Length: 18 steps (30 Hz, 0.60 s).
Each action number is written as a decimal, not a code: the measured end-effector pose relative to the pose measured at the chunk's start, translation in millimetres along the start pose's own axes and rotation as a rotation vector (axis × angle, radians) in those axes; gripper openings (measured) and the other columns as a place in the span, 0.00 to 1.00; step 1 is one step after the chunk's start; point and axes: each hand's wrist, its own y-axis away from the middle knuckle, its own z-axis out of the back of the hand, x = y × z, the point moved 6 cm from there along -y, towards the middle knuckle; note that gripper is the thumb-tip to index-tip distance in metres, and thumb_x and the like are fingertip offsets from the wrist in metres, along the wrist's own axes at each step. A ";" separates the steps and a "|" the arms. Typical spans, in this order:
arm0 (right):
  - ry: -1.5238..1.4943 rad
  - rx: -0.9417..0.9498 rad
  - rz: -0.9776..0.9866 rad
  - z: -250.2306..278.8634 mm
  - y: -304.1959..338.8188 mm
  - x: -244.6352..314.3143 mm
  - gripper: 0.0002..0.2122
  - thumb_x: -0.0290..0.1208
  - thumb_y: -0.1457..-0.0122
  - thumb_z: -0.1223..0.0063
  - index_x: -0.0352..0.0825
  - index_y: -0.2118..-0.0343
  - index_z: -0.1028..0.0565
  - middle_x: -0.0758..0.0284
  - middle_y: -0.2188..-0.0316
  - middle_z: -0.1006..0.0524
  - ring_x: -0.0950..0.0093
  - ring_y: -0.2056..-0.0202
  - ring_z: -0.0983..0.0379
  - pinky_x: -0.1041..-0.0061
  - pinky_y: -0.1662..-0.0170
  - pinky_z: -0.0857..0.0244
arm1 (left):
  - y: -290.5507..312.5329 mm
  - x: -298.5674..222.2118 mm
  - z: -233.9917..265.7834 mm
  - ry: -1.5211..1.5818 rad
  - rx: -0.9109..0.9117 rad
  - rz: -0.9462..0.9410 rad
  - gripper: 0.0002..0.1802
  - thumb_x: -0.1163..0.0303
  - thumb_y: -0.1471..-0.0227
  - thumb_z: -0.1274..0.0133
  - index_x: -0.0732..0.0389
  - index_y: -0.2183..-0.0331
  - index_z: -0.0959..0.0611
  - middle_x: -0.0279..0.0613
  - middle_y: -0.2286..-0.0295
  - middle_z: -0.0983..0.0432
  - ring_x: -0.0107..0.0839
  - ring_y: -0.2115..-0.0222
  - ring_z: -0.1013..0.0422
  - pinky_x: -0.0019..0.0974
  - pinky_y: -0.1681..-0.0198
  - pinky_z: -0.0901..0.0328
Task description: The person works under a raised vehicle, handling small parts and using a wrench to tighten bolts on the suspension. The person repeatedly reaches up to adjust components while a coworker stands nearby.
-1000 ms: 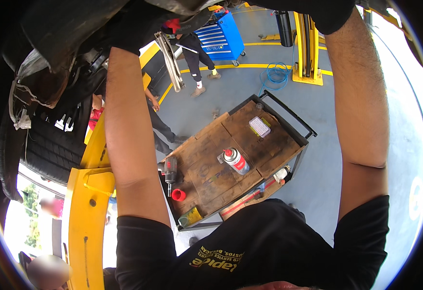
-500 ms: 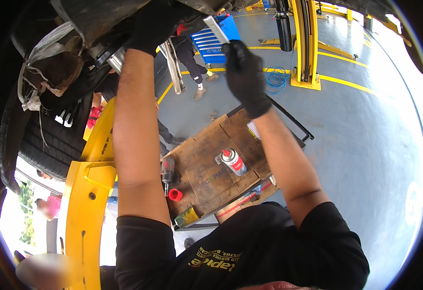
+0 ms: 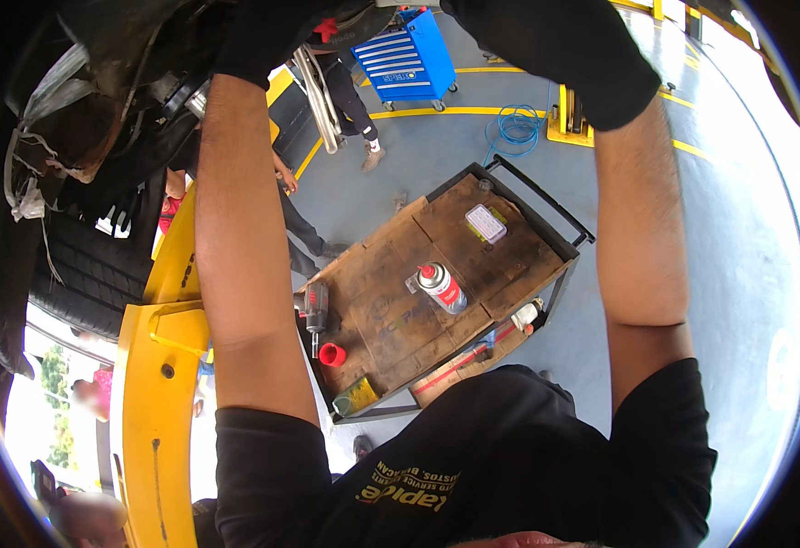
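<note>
Both my hands wear black gloves and are raised under the vehicle. My left hand is up among the dark underbody parts, its fingers hidden in shadow. A shiny metal cylinder is close to its wrist. My right hand is at the upper edge, its fingertips cut off and pointing left. A sliver of the pale metal bar shows beside those fingers, which appear closed on its end. A red part shows between the hands.
Below stands a cart with a spray can, an impact wrench, a red cap, a yellow-green can and a small white box. A yellow lift arm and tyre are left. People stand beyond.
My right hand has risen and moved right, toward the upper edge, and the metal bar has almost left the picture. My left forearm has shifted slightly left. More of the cart shows.
</note>
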 end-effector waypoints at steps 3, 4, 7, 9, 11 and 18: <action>0.123 0.296 0.040 13.1 -29.8 -35.8 0.12 0.33 0.46 0.43 0.33 0.61 0.19 0.50 0.69 0.18 0.54 0.64 0.19 0.58 0.60 0.25 | -15.7 -15.4 -10.4 0.026 0.019 -0.056 0.22 0.70 0.44 0.41 0.62 0.48 0.19 0.40 0.55 0.19 0.31 0.57 0.24 0.34 0.52 0.29; 0.113 0.357 0.025 9.8 -34.5 -38.8 0.12 0.33 0.45 0.43 0.33 0.61 0.19 0.50 0.69 0.18 0.53 0.63 0.19 0.58 0.60 0.25 | -14.2 -14.0 -10.8 0.030 0.021 -0.058 0.22 0.69 0.44 0.41 0.62 0.48 0.19 0.40 0.55 0.19 0.31 0.57 0.24 0.34 0.52 0.29; 0.030 0.580 -0.173 2.6 -48.4 -41.1 0.13 0.34 0.44 0.44 0.32 0.61 0.19 0.50 0.68 0.18 0.52 0.62 0.19 0.58 0.59 0.25 | -5.5 -19.1 4.9 -0.007 0.006 -0.029 0.22 0.69 0.45 0.41 0.62 0.48 0.19 0.40 0.55 0.19 0.32 0.57 0.24 0.34 0.52 0.29; -0.163 0.194 -0.160 -17.6 -11.2 -23.8 0.12 0.35 0.43 0.44 0.32 0.62 0.19 0.51 0.68 0.18 0.52 0.63 0.19 0.57 0.60 0.25 | -1.1 -8.1 8.1 -0.018 -0.006 -0.011 0.22 0.69 0.45 0.41 0.62 0.48 0.19 0.40 0.55 0.19 0.32 0.57 0.24 0.34 0.51 0.29; -0.331 0.000 -0.314 -62.3 48.6 -0.5 0.09 0.34 0.38 0.46 0.34 0.63 0.21 0.58 0.73 0.19 0.60 0.70 0.21 0.63 0.66 0.28 | -0.8 6.8 3.4 0.003 -0.012 -0.003 0.22 0.69 0.45 0.41 0.62 0.48 0.19 0.40 0.54 0.20 0.32 0.57 0.24 0.34 0.51 0.29; -1.000 -0.434 -0.948 -176.8 72.3 83.9 0.07 0.31 0.29 0.54 0.33 0.59 0.26 0.70 0.78 0.24 0.82 0.77 0.31 0.74 0.72 0.35 | -16.0 -5.9 0.8 0.018 0.004 -0.038 0.23 0.69 0.45 0.41 0.62 0.47 0.20 0.40 0.54 0.20 0.32 0.56 0.23 0.34 0.51 0.29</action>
